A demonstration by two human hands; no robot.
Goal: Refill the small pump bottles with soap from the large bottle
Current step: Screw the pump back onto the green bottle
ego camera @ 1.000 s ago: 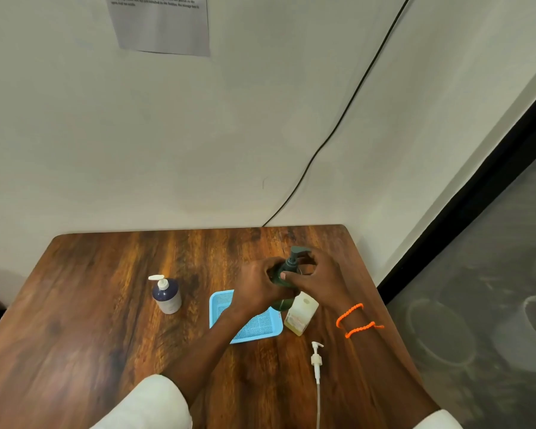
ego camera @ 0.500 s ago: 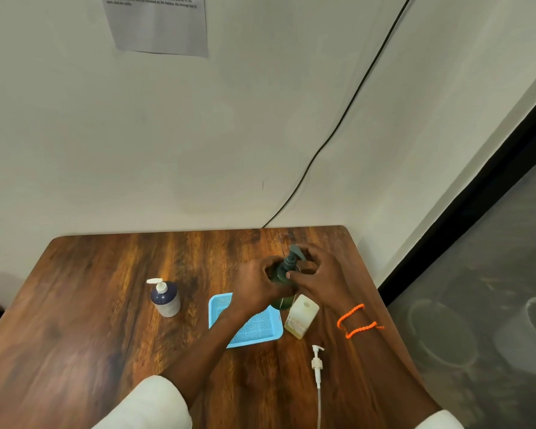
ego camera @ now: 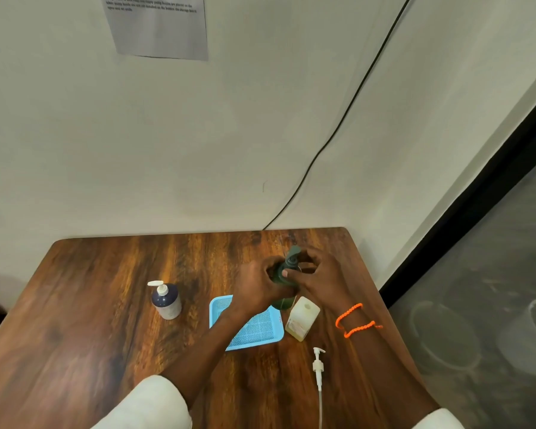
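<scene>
A dark green pump bottle (ego camera: 283,300) stands on the wooden table (ego camera: 106,335) near its far right corner. My left hand (ego camera: 257,283) grips the bottle's body. My right hand (ego camera: 316,274) holds the collar under its green pump head (ego camera: 292,255), thumb on the neck. A small pale square bottle (ego camera: 302,317) with its top off stands just in front. Its white pump with a long tube (ego camera: 317,366) lies on the table nearer to me. A small dark blue pump bottle (ego camera: 166,300) with a white pump stands to the left.
A light blue mesh tray (ego camera: 254,329) lies under my left forearm. A black cable (ego camera: 338,128) runs down the wall behind the table. The table's right edge borders a dark floor with round marks.
The pump head on the green bottle has turned from pointing right to pointing away from me, as my right hand shifted around the collar. The other bottles have not moved.
</scene>
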